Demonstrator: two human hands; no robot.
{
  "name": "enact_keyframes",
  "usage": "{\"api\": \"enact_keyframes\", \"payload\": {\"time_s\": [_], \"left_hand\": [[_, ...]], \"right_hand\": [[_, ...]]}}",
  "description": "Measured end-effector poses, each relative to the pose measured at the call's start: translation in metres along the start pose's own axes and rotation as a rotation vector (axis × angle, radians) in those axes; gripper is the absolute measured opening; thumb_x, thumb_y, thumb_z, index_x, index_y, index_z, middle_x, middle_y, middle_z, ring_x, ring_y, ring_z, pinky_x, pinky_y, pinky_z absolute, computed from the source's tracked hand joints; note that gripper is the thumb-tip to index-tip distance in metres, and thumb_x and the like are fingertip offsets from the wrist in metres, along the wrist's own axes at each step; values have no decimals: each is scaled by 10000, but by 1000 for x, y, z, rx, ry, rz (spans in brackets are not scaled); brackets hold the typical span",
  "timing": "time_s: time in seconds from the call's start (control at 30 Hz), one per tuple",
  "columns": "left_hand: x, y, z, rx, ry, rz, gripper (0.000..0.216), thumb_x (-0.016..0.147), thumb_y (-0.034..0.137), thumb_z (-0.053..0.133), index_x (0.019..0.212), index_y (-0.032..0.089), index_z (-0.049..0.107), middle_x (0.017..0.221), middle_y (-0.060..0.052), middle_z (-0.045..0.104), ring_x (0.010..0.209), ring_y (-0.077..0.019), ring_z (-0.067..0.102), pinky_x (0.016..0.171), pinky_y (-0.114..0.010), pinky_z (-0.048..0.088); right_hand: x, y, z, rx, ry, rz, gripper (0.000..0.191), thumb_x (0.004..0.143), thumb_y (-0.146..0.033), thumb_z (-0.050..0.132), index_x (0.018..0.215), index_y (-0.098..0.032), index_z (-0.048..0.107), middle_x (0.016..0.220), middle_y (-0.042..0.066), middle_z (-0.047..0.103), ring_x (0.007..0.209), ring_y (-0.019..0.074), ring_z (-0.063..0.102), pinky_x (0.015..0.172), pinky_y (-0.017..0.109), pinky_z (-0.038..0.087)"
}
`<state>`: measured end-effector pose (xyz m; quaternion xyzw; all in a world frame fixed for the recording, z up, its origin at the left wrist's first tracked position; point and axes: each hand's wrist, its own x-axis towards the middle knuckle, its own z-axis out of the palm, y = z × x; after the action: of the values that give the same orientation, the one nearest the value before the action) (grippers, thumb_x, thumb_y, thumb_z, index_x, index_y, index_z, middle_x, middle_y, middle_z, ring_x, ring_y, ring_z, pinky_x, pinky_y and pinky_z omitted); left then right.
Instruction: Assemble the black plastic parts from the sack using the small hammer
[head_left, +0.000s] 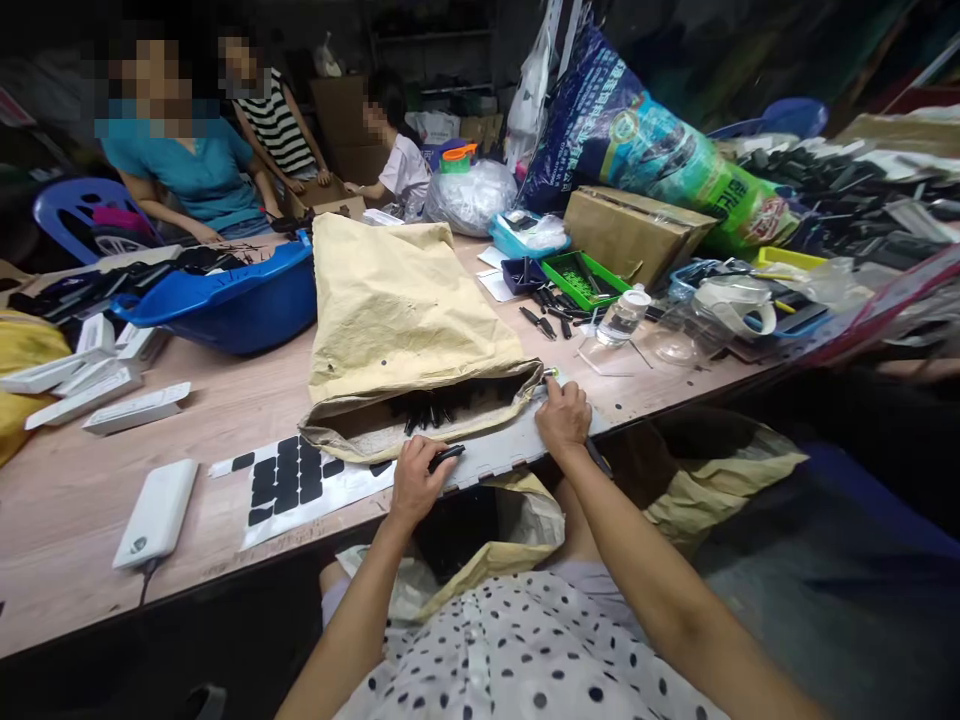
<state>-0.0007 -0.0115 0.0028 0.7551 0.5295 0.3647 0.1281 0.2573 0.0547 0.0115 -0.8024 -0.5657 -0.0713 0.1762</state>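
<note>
Dim rm. around us, bkgd. near black; light falls mostly on the worktop [232, 400], w/ soft shadow under the blue basin [240, 305], glints on the clear bag [474, 197]. Frame edges stretched & soft; pixel blocks mask co-workers' heads [154, 85].

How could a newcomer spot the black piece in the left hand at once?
Find the tan sack on the table. Below its open mouth is the left hand. It holds the black piece, unlike those lying inside the sack.

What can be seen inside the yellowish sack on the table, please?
Inside the yellowish sack, slender black pieces show near its mouth; whatever lies deeper is hidden by the sack's upper side and shadow.
</note>
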Motion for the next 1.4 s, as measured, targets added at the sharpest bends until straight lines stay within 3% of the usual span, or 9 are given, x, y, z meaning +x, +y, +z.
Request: {"api": "enact_keyframes", "payload": {"time_s": [0.33, 0.47, 0.63, 0.7, 0.87, 1.07, 1.13, 1.27, 1.4], "left_hand": [[-62, 55, 1, 54, -93, 311, 97, 851, 299, 664, 938, 256, 662, 858, -62, 623, 764, -254, 601, 657, -402, 498], [-52, 47, 5, 106, -7, 167, 169, 861, 356, 659, 997, 256, 666, 914, -68, 627, 829, -273, 609, 733, -431, 508], [18, -1, -3, 193, 351, -235, 201, 934, 314, 513, 885, 232, 690, 823, -52, 606, 820, -234, 593, 773, -386, 503], [40, -23, -4, 250, 402, -314, 186, 887, 303, 542, 803, 232, 692, 754, -51, 577, 769, -240, 571, 741, -388, 500], [54, -53, 4, 340, 308, -392, 121, 769, 304, 642, 699, 215, 685, 652, -51, 517, 716, -271, 556, 668, -393, 482], [46, -39, -16, 307, 336, -470, 109, 801, 292, 628, 826, 206, 691, 823, -90, 615, 838, -301, 579, 780, -451, 491], [42, -29, -30, 234, 360, -400, 122, 830, 311, 628, 878, 218, 689, 863, -78, 636, 848, -279, 578, 805, -438, 490], [27, -10, -43, 11, 84, -115, 106, 837, 301, 665, 923, 257, 709, 876, -32, 673, 833, -222, 585, 795, -364, 487], [8, -6, -35, 20, -78, -78, 98, 810, 254, 701, 900, 273, 735, 839, -18, 687, 849, -221, 588, 819, -364, 470]], "right_hand": [[0, -2, 1, -17, -8, 2, 415, 904, -155, 484, 1281, -184, 657, 1046, 144, 571, 964, 272, 494, 751, 351, 339], [-1, -3, 1, -5, -25, 5, 420, 905, -156, 479, 1286, -179, 654, 1059, 152, 575, 972, 277, 494, 750, 355, 342], [-1, -6, 0, 18, -15, 4, 422, 901, -158, 481, 1288, -167, 647, 1053, 155, 583, 982, 277, 495, 752, 355, 347], [-1, -8, 0, 23, -25, 11, 419, 902, -160, 488, 1289, -170, 648, 1052, 154, 584, 985, 278, 499, 756, 356, 353], [-1, -10, 0, 35, -26, 17, 421, 897, -164, 494, 1287, -182, 653, 1040, 145, 583, 977, 276, 501, 751, 351, 358], [-2, -10, -3, 27, -44, 19, 426, 908, -153, 477, 1300, -172, 643, 1051, 151, 589, 990, 277, 506, 755, 352, 353], [-2, -10, -4, 24, -47, 22, 427, 912, -153, 473, 1305, -170, 639, 1063, 156, 587, 995, 281, 505, 756, 355, 352], [-2, -10, -5, 21, -43, 27, 417, 915, -165, 475, 1299, -172, 638, 1072, 161, 577, 990, 285, 496, 756, 358, 351], [-2, -7, -5, 19, -49, 20, 424, 916, -165, 469, 1306, -172, 635, 1069, 158, 573, 986, 282, 494, 758, 355, 352]]}}
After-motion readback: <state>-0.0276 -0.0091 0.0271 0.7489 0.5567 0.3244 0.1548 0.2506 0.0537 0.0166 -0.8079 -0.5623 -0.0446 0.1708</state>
